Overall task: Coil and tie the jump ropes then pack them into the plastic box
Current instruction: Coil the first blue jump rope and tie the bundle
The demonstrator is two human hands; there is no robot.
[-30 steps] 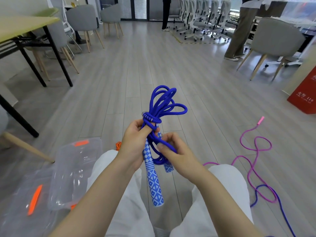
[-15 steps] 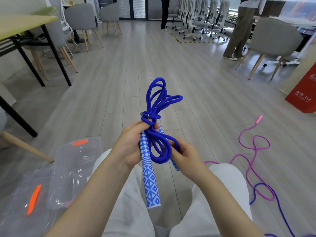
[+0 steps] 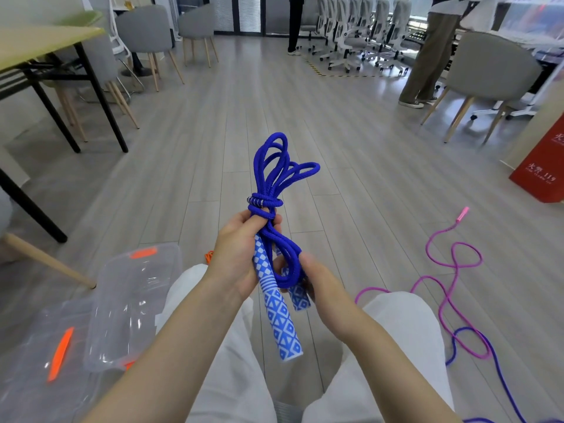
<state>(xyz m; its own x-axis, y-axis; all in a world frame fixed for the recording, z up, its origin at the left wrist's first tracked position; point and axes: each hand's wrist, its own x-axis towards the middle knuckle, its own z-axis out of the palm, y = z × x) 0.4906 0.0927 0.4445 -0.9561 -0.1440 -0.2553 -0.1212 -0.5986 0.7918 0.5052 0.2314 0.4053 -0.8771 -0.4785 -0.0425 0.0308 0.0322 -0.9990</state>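
left hand [image 3: 241,254]: clamps coiled blue jump rope [image 3: 276,181] below wrap, keeping loops bunched
right hand [image 3: 317,279]: pinches lower loop, likely cinching tie

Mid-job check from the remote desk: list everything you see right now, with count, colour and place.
blue jump rope: 1, blue, patterned blue-white handles, coiled, held centre
pink-purple jump rope: 1, loose on the floor, right
plastic box: 1, clear, orange latches, floor, lower left
lid: 1, clear, orange latch, left of the box
orange rope end: 1, floor, behind the left knee
table: 1, yellow-green top, black legs, upper left
grey chairs: several, around the room
white office chairs: a row, far back
red box: 1, right edge
standing people: 2, background
left hand: grips the coil and handle
right hand: pinches a rope loop
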